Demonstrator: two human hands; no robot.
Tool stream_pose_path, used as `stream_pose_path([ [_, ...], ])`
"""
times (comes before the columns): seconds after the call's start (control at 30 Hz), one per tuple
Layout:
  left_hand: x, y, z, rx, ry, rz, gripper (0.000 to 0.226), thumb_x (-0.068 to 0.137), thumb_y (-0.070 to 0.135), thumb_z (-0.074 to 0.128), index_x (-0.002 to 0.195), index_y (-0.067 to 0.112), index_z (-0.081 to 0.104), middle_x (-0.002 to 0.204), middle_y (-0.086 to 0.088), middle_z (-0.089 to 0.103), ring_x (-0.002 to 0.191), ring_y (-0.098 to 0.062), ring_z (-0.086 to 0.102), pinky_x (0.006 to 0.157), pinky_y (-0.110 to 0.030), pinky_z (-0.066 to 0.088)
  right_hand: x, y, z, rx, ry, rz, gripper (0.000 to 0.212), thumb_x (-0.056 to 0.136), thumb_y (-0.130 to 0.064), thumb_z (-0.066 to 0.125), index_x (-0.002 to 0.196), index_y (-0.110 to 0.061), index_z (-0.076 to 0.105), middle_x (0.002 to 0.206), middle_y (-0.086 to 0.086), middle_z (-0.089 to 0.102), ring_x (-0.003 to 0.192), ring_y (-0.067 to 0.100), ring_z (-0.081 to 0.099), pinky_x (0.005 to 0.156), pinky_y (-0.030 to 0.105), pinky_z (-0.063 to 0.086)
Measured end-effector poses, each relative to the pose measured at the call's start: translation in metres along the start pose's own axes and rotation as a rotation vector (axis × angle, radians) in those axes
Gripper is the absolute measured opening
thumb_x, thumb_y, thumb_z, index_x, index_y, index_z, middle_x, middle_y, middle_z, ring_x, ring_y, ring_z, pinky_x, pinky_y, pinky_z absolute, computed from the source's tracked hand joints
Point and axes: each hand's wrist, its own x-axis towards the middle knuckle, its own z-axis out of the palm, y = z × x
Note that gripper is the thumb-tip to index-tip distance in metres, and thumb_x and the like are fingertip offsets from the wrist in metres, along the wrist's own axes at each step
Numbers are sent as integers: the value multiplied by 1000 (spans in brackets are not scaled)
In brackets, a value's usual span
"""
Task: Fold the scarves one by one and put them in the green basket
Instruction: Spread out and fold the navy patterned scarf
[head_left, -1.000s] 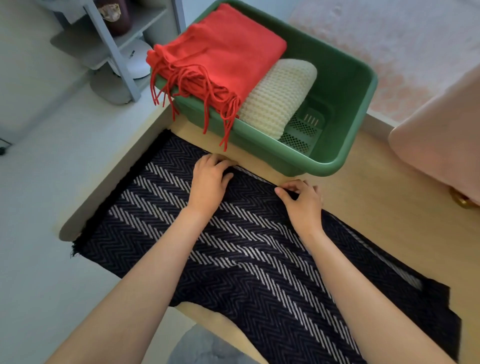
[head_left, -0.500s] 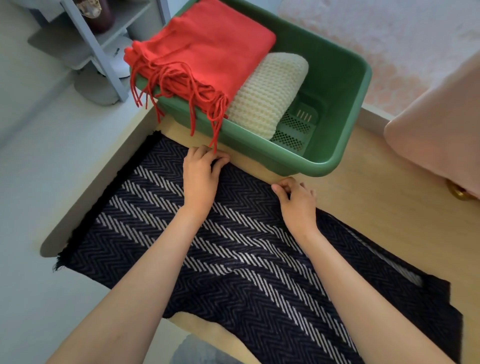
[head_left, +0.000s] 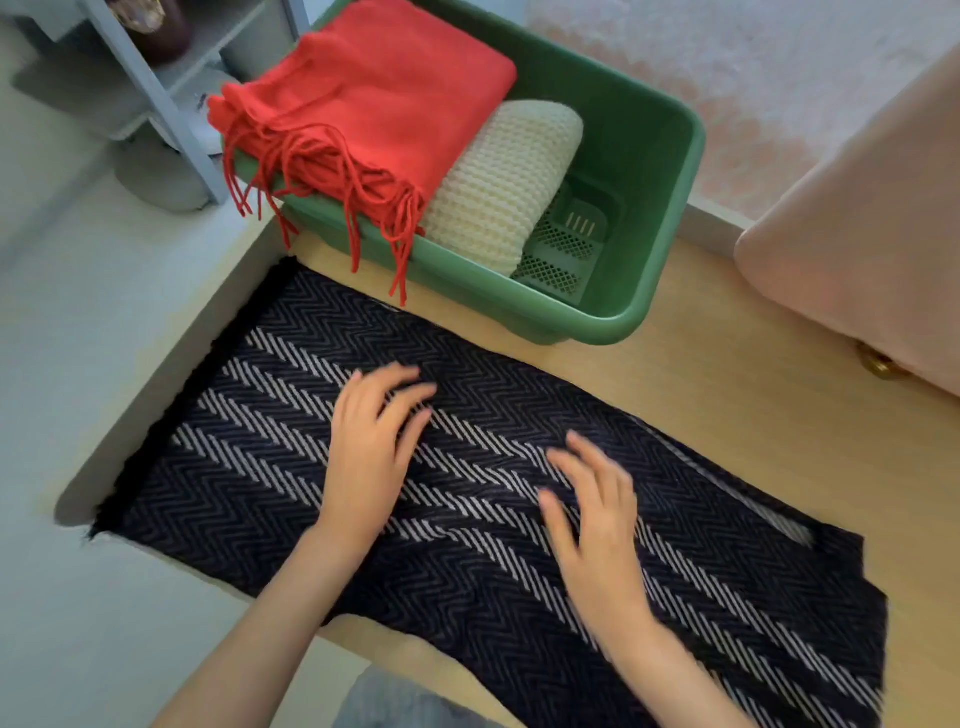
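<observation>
A black scarf with white zigzag stripes (head_left: 270, 431) lies spread flat on the wooden table, its left end at the table's edge. My left hand (head_left: 374, 441) hovers or rests over its middle with fingers spread. My right hand (head_left: 597, 514) is beside it, also with fingers apart, blurred by motion. Neither hand holds cloth. Behind the scarf stands the green basket (head_left: 670, 218). In it lie a folded red scarf (head_left: 384, 98), whose fringe hangs over the near rim, and a folded cream knitted scarf (head_left: 509, 176).
The wooden table (head_left: 727, 395) shows to the right of the scarf. A pink padded object (head_left: 872, 218) stands at the right with a brass foot. A grey shelf stand (head_left: 156, 98) is on the floor at the upper left.
Both hands have let go of the scarf's far edge and pulled back toward me over its middle, fingers now spread. The scarf lies flat.
</observation>
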Motion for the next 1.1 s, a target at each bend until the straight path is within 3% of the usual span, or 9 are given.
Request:
stream_pose_path([
  [0.23, -76, -33, -14, 280, -340, 104, 52, 103, 42, 21, 148, 18, 33, 157, -2, 28, 146, -18, 18, 120, -41, 12, -103, 23, 10, -375, -437, -142, 76, 93, -67, 30, 152, -19, 22, 159, 3, 19, 145, 21, 18, 113, 35, 17],
  [0.43, -73, -38, -14, 420, -378, 129, 55, 102, 41, 20, 151, 17, 26, 159, -5, 21, 148, -20, 14, 119, -44, 13, -111, 65, -30, -535, -591, -251, 74, 93, -68, 29, 152, -23, 20, 159, 2, 19, 147, 21, 10, 113, 35, 14],
  [0.53, -73, -37, -13, 436, -396, 120, 55, 102, 42, 19, 151, 17, 25, 159, -5, 21, 148, -20, 14, 119, -44, 14, -110, 68, -48, -501, -678, -257, 70, 95, -66, 24, 153, -30, 10, 161, -5, 4, 147, 15, 1, 114, 32, 7],
  [0.63, -71, -28, -15, 403, -381, 75, 56, 102, 41, 18, 150, 16, 30, 157, -6, 26, 147, -21, 17, 119, -43, 11, -105, 55, -53, -221, -572, -141, 58, 98, -61, 19, 150, -43, 0, 157, -21, -11, 145, 4, -9, 116, 26, -1],
  [0.73, -70, -4, -13, 354, -304, -16, 55, 99, 37, 25, 149, 14, 33, 156, -7, 27, 146, -22, 17, 119, -43, 7, -98, 51, -53, -119, -280, -17, 53, 100, -49, 31, 150, -36, 18, 158, -18, 6, 145, 3, 2, 116, 23, 4],
  [0.83, -76, 25, 3, 342, -355, 67, 56, 100, 38, 24, 150, 15, 29, 157, -5, 25, 147, -21, 15, 118, -46, 9, -83, 66, -54, -75, -79, 141, 51, 99, -32, 42, 148, -29, 29, 156, -16, 14, 139, -3, 11, 116, 24, 11],
  [0.93, -84, 46, 23, 351, -418, 126, 56, 100, 39, 21, 150, 14, 28, 158, -5, 25, 147, -22, 17, 116, -47, 13, -65, 85, -65, -11, 14, 293, 47, 98, -22, 48, 143, -22, 39, 149, -8, 32, 134, 2, 22, 115, 31, 20],
  [1.1, -80, 77, 52, 316, -443, 145, 55, 101, 37, 24, 150, 13, 28, 158, -5, 22, 147, -20, 16, 115, -44, 15, -26, 110, -90, -9, 64, 396, 31, 96, -17, 54, 127, -16, 56, 123, 0, 57, 122, 17, 43, 103, 29, 32],
])
